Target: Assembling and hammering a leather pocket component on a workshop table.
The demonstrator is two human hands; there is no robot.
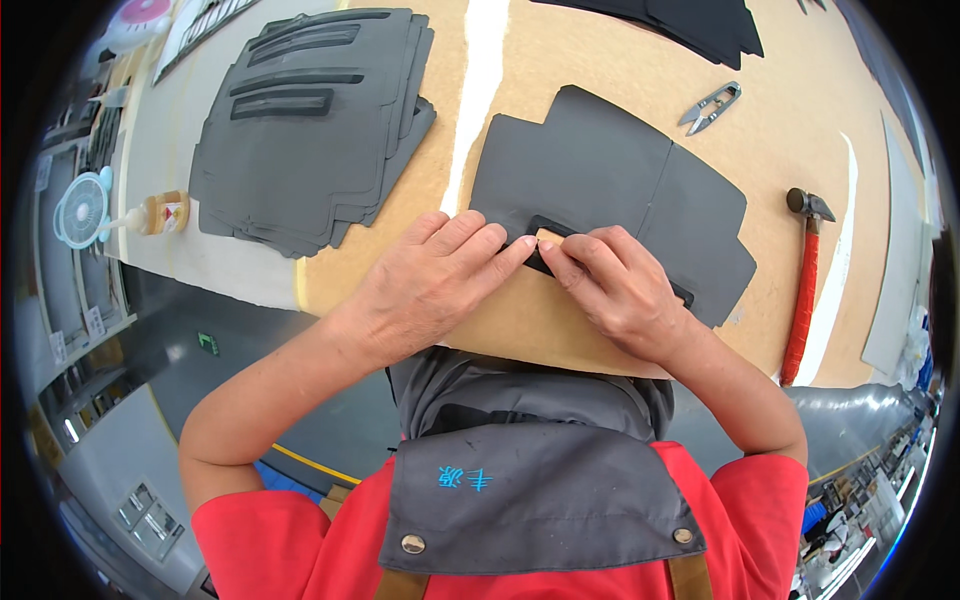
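A dark grey flat panel [590, 150] with notched corners and a crease lies before me. Along its near edge, a black strip [545, 222] borders a narrow opening that shows tan inside. My left hand [425, 285] rests palm down at the near left corner, fingers laid on the panel and one digit pressed against the black strip. From the other side, my right hand [625, 295] bends over the strip, thumb and fingers pinched close at the opening. What lies between those fingertips is hidden. The tips of both hands nearly meet.
A stack of grey panels [290, 160] with black strips lies left. Thread snips [711, 108] lie beyond the panel; a red-handled hammer [805, 285] lies right. Black pieces [690, 25] sit at the far edge. A bottle [165, 213] and small fan [82, 208] stand far left.
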